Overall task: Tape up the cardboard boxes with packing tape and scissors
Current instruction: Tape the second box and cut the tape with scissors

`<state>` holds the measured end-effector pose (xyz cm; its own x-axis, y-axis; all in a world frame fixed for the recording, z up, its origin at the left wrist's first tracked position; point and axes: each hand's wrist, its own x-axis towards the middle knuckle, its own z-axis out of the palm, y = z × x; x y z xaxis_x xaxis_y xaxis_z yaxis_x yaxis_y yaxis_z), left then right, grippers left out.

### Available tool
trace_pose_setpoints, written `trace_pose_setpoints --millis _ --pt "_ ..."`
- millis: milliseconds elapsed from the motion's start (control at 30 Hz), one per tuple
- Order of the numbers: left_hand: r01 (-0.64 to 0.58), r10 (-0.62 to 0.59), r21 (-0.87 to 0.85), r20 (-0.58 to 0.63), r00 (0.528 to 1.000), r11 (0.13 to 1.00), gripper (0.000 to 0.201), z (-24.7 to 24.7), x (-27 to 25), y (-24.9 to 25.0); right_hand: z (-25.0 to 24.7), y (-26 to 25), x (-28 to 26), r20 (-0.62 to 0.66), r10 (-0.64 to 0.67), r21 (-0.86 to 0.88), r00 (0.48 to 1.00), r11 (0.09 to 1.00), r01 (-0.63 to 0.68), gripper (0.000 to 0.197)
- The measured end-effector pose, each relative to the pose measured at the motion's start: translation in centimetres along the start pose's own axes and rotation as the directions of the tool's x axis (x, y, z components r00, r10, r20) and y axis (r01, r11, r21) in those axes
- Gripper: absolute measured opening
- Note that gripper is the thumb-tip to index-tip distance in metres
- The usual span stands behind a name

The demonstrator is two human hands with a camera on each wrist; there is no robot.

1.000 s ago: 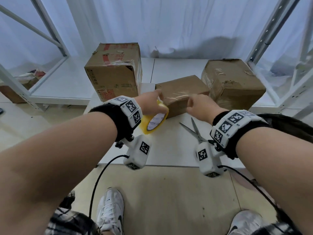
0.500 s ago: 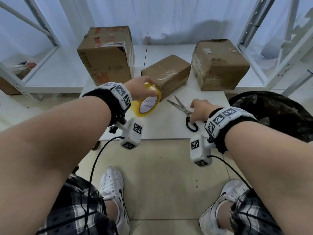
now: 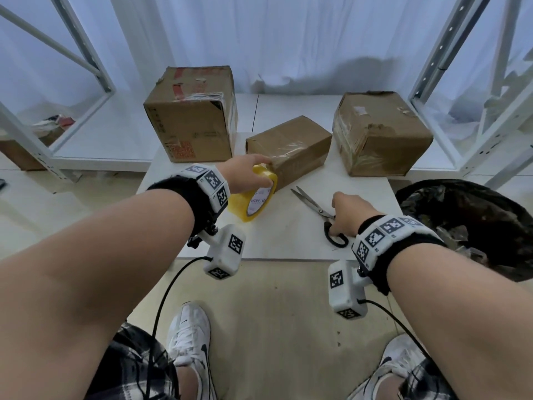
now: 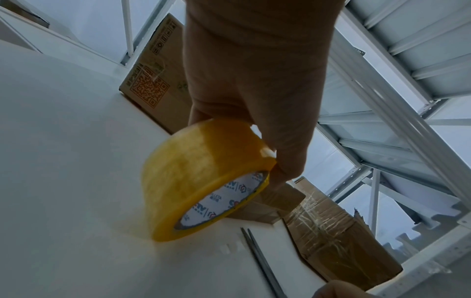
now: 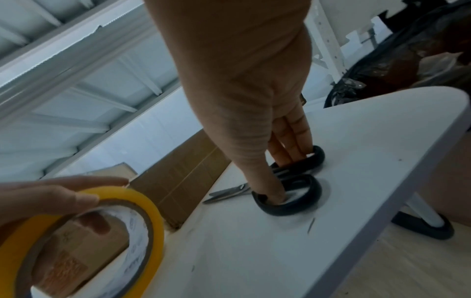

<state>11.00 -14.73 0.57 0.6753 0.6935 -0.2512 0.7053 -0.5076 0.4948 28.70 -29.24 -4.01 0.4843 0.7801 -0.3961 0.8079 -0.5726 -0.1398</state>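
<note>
The yellow tape roll [image 3: 253, 194] is gripped by the left hand [image 3: 245, 173], thumb inside the core, against the small box [image 3: 288, 148] mid-surface [image 3: 288, 243]. The scissors [image 3: 320, 212], lying right of it, are grasped by the right hand [image 3: 346, 215], fingers curled through the black handle loops.

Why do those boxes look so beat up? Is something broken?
Yes, two look rough. The right box is dented, with crinkled tape and a torn patch on top. The tall left box has ripped red tape and a ragged top corner. The small middle box lies at a slant. The scissors look fine.
</note>
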Motion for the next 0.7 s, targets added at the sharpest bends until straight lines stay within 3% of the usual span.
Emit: trace_pose_setpoints --millis 233,433,533,600,700 --pt "0.023 -0.023 -0.040 0.016 1.000 0.999 0.055 0.1 1.1 0.3 -3.5 1.5 -1.2 0.012 -0.071 0.207 0.997 0.976 0.067 0.067" --pt "0.001 0.002 -0.064 0.053 0.999 0.998 0.056 0.5 1.5 0.9 -5.4 2.6 -1.2 0.150 -0.012 0.272 0.989 0.962 -0.029 0.034" --pt "-0.008 0.011 -0.049 0.062 0.998 0.999 0.056 0.5 1.7 1.0 -6.0 2.5 -1.4 0.202 -0.007 0.201 0.979 0.979 -0.035 0.032" --pt "-0.011 0.013 -0.027 0.064 0.998 1.000 0.057 0.3 1.8 0.9 -6.2 2.5 -1.4 0.147 0.015 0.169 0.989 0.985 -0.040 0.042" --pt "-0.019 0.018 0.007 0.082 0.996 1.000 0.057 -0.1 1.9 0.9 -6.3 3.1 -1.1 0.096 0.022 0.334 0.995 0.941 -0.053 0.067"
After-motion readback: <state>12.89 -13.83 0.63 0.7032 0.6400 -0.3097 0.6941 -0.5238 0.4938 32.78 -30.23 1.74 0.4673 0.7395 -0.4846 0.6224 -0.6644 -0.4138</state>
